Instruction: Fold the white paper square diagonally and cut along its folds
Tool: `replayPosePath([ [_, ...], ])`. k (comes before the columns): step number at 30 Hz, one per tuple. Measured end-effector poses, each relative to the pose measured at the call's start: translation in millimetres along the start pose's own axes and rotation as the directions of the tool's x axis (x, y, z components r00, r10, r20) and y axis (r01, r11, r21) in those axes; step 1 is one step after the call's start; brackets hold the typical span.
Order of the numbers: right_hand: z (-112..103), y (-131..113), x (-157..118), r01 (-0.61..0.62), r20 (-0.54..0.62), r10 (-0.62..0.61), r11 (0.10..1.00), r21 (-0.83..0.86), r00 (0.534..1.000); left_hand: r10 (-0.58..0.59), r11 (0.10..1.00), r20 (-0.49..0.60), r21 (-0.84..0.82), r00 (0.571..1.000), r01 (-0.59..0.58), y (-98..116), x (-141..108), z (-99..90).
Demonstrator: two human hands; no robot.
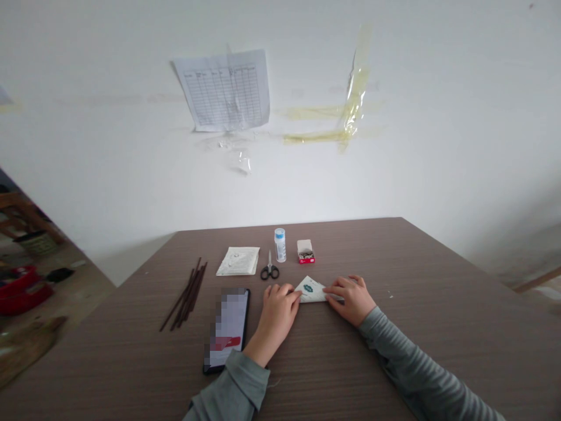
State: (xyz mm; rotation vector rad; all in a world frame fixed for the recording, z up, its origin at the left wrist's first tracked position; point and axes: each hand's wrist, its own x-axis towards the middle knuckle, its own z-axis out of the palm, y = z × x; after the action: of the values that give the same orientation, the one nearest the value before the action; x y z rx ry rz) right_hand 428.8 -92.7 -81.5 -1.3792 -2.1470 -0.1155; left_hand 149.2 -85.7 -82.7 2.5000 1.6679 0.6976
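White paper triangle [312, 296] with teal emblem [308, 288], left hand [279, 309] touches left corner, right hand [351, 298] touches right, fingers bent, pinch unclear, wood-grained table [324, 362] beneath

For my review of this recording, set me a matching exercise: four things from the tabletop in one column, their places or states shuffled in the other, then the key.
Things
1. folded paper triangle
2. scissors
3. smartphone
4. dark brown sticks

Places or states
A. lying face up, close to the left sleeve
B. blades towards the wall
C. in a loose bunch
D. touched by left hand and right hand

Pairs: 1-D, 2-B, 3-A, 4-C
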Motion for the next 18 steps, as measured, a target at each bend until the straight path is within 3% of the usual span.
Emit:
replayPosePath([
  [10,6,3,1,-0.021,0.034,0.022,0.999,-0.029,0.999,0.002,1.0,0.053,0.01,0.999,-0.003,0,-1,-6.3],
  [18,-12,-10,3,-0.031,0.029,0.031,1.0,0.0,0.999,-0.054,0.998,0.095,-0.01,0.994,0.055,8,1,-14.0],
])
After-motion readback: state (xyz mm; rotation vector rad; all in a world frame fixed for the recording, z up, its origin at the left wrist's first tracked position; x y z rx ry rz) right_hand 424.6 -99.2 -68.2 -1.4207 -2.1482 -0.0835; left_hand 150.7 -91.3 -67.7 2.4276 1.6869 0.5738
